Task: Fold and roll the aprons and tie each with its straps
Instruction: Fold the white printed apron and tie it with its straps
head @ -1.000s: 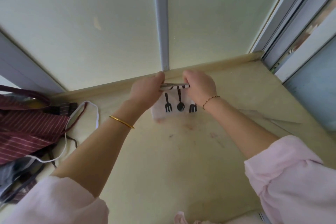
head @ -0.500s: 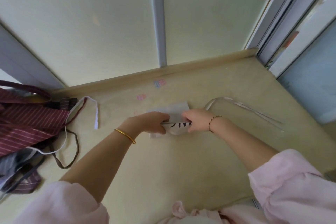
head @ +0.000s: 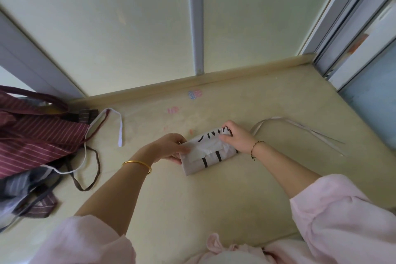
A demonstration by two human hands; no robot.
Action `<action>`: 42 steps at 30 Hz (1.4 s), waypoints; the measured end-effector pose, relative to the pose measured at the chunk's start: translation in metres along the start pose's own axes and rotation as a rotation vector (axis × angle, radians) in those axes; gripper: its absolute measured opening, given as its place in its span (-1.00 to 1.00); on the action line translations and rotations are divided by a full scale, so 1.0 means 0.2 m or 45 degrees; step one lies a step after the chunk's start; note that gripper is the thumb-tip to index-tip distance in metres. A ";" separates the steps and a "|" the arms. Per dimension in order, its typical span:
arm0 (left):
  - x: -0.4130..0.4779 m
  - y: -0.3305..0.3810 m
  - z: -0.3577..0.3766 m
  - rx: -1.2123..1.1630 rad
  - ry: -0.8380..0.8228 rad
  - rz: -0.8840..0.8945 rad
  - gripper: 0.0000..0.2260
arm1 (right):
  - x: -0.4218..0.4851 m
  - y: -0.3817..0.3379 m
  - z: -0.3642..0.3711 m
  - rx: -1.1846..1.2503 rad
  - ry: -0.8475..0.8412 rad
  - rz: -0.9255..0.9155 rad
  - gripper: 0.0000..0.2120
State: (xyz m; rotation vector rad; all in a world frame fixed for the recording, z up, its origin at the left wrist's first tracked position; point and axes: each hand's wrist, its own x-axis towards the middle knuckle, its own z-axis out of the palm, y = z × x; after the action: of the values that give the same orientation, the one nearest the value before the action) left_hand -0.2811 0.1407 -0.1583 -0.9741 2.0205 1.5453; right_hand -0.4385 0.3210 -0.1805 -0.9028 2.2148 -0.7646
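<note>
A white apron [head: 209, 153] with black printed marks lies rolled into a short bundle on the yellowish counter [head: 214, 199]. My left hand [head: 169, 148] grips the bundle's left end, thumb on top. My right hand [head: 236, 136] holds its right end, fingers curled over the far edge. The apron's white straps [head: 300, 129] trail loose across the counter to the right of my right hand.
A heap of dark red striped aprons [head: 32, 137] and grey ones [head: 23, 186] sits at the left edge, with white and brown straps [head: 92, 156] spilling toward the middle. A wall panel [head: 128, 28] rises behind the counter. A window frame [head: 353, 28] stands at the right.
Both hands have brought the apron from the back wall down toward me, rolling it into a compact bundle. The straps now lie stretched out to the right.
</note>
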 end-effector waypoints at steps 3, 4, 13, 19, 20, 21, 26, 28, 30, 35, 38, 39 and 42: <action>0.00 0.01 0.00 -0.006 -0.007 -0.040 -0.96 | 0.03 0.00 0.03 -0.091 -0.007 0.043 -0.72; 0.01 0.02 0.00 -0.008 -0.014 -0.050 -0.96 | 0.04 -0.01 0.04 -0.132 -0.008 0.044 -0.72; 0.00 0.08 0.03 0.358 0.067 -0.085 -0.88 | 0.10 -0.07 0.10 -0.547 0.017 -0.003 -0.82; -0.03 0.13 0.18 1.535 0.682 0.310 -0.66 | 0.11 -0.09 0.12 -0.647 0.058 0.055 -0.83; -0.03 0.13 0.22 1.583 0.656 0.496 -0.68 | 0.11 -0.09 0.12 -0.637 0.072 0.076 -0.81; -0.03 0.12 0.26 1.555 0.552 0.605 -0.73 | 0.11 -0.10 0.12 -0.614 0.089 0.105 -0.77; 0.01 0.06 0.29 1.374 0.149 0.486 -0.48 | 0.05 -0.10 0.13 -0.891 0.512 -0.085 -0.57; 0.03 0.05 0.29 1.376 0.150 0.490 -0.43 | 0.00 -0.06 0.14 -0.993 0.583 -0.359 -0.64; 0.05 0.05 0.27 1.335 0.152 0.492 -0.43 | -0.06 0.00 0.15 -0.903 0.437 -0.547 -0.77; 0.04 0.07 0.25 1.210 0.142 0.490 -0.60 | -0.16 0.08 0.12 -0.769 0.057 -0.411 -0.45; 0.03 0.08 0.24 1.158 0.154 0.479 -0.70 | -0.14 0.07 0.07 -0.743 0.027 -0.456 -0.59; 0.02 0.09 0.24 1.163 0.166 0.462 -0.70 | -0.13 0.07 0.06 -0.737 0.042 -0.464 -0.67; -0.01 0.08 0.26 1.301 0.215 0.400 -0.60 | -0.10 0.04 0.06 -0.691 0.058 -0.428 -0.80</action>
State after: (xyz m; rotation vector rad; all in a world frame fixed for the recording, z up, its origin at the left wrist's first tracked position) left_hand -0.2959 0.1924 -0.1616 -0.3759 2.6766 0.3498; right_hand -0.4220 0.3386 -0.1872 -1.5613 2.3841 -0.3180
